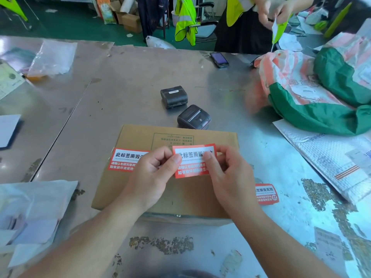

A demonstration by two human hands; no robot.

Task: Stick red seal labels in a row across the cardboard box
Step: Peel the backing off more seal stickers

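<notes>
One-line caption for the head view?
Both hands hold a red seal label over the cardboard box, beside one already stuck.

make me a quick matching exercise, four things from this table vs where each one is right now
Things:
1. red label
2. second red label
3. third red label
4. phone

Places:
A. far side of the table
B. stuck on the box, left part
C. on the table right of the box
D. held in both hands above the box

Pairs: 1-D, 2-B, 3-C, 4-A
</notes>
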